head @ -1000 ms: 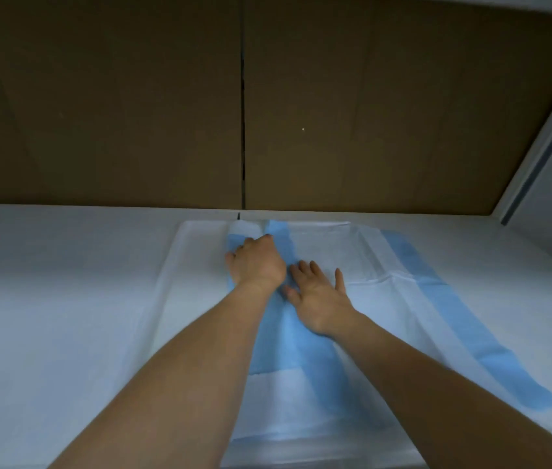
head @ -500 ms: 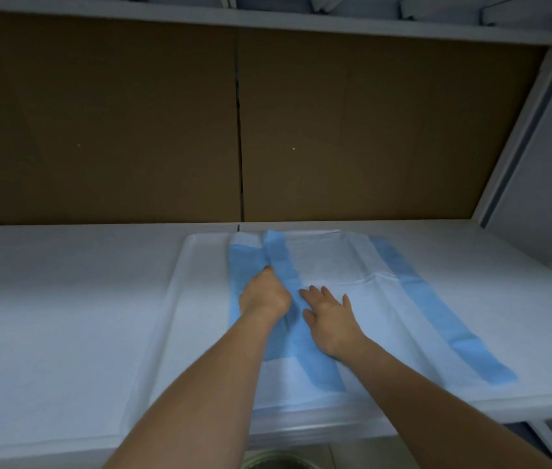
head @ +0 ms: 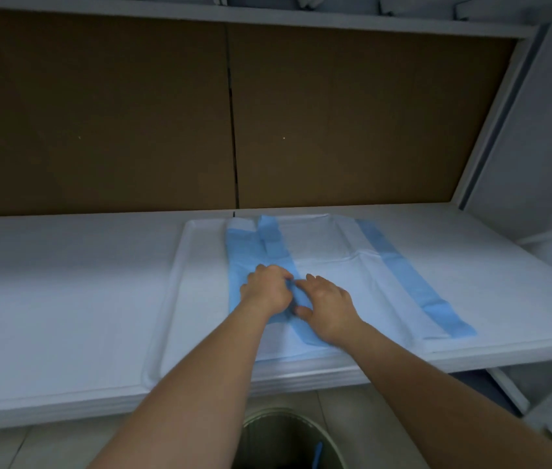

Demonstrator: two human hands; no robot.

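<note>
A white disposable sheet (head: pixel 328 245) with blue bands lies spread on a white tabletop (head: pixel 64 282). Its left part is folded over, so a blue strip (head: pixel 271 238) runs down the middle, and another blue band (head: pixel 403 275) runs along the right. My left hand (head: pixel 266 291) sits on the folded blue strip with its fingers curled, pinching the fabric. My right hand (head: pixel 330 308) is right beside it, fingers arched and thumb spread, holding the same strip. The fingertips of both hands nearly meet.
A brown board wall (head: pixel 234 113) closes off the back of the table, with a white shelf edge (head: pixel 267 16) above it. A white frame post (head: pixel 491 130) stands at the right. Below the table's front edge is a round bin (head: pixel 288 441).
Both hands have slid back toward me along the blue strip. My right hand has gone from flat to arched around the strip. The camera has pulled back, showing the table edge and bin.
</note>
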